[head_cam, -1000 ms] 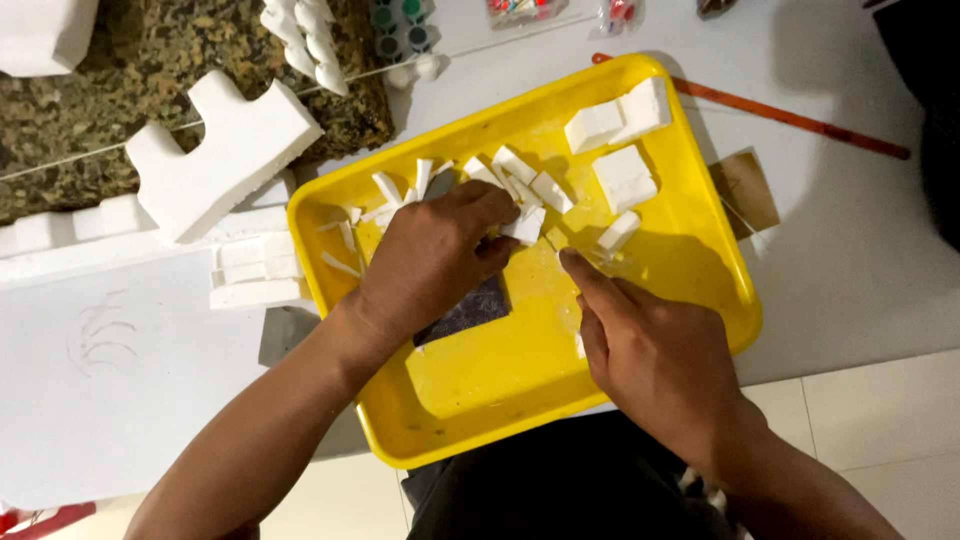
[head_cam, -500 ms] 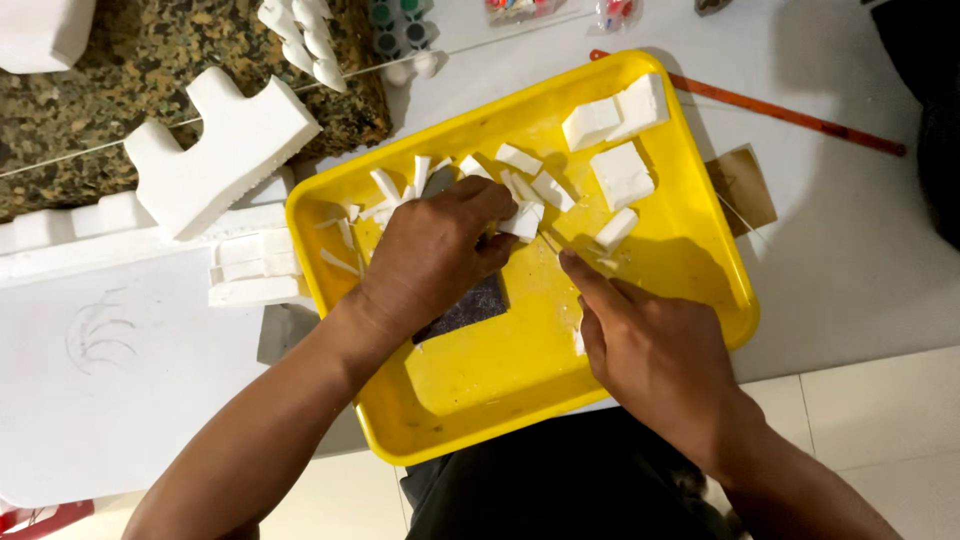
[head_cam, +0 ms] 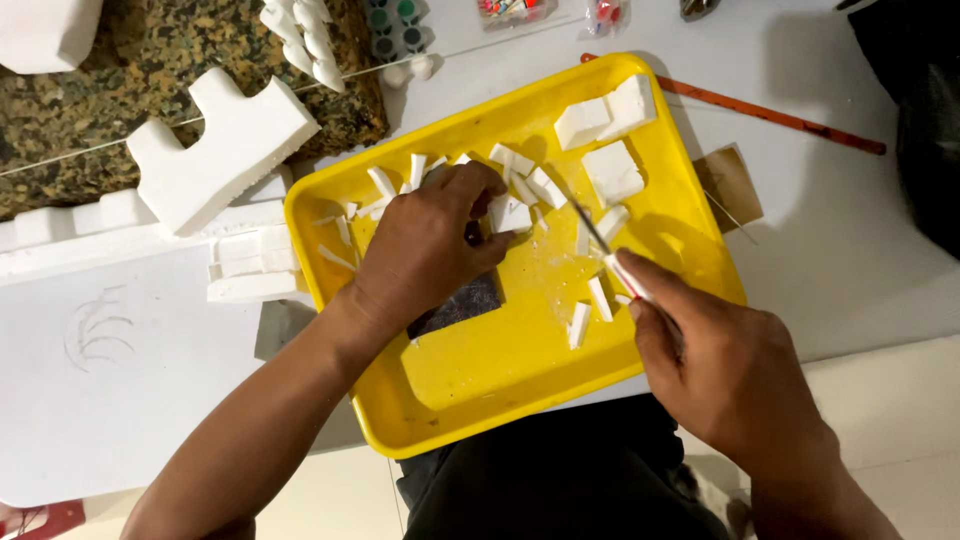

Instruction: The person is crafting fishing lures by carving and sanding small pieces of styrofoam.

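**Fingers at work over yellow tray, foam bits all round**

Fingers (head_cam: 478, 190) of left hand (head_cam: 425, 245) curl down onto a white foam piece (head_cam: 508, 213) near the tray's middle, pinning it vs. the tray floor; thumb pressed at its near edge. Right hand (head_cam: 725, 370) sits at tray's near-right rim, fingers clenched round a thin knife (head_cam: 612, 258) w/ red-and-white handle, index laid along the top, blade angled up-left toward the held piece, tip just beside it but whether touching – can't tell.

Yellow tray (head_cam: 480, 390) rests on the white counter (head_cam: 860, 230), partly over the person's lap. Cut foam strips (head_cam: 590, 300) lie scattered in it; bigger foam blocks (head_cam: 610, 115) sit in far-right corner. Dark square patch (head_cam: 462, 305) shows under left wrist. Left of tray: notched foam slab (head_cam: 220, 150) on a speckled stone surface (head_cam: 90, 100), and small stacked foam pieces (head_cam: 250, 265). Long orange-red rod (head_cam: 770, 112) lies beyond the tray, well apart.
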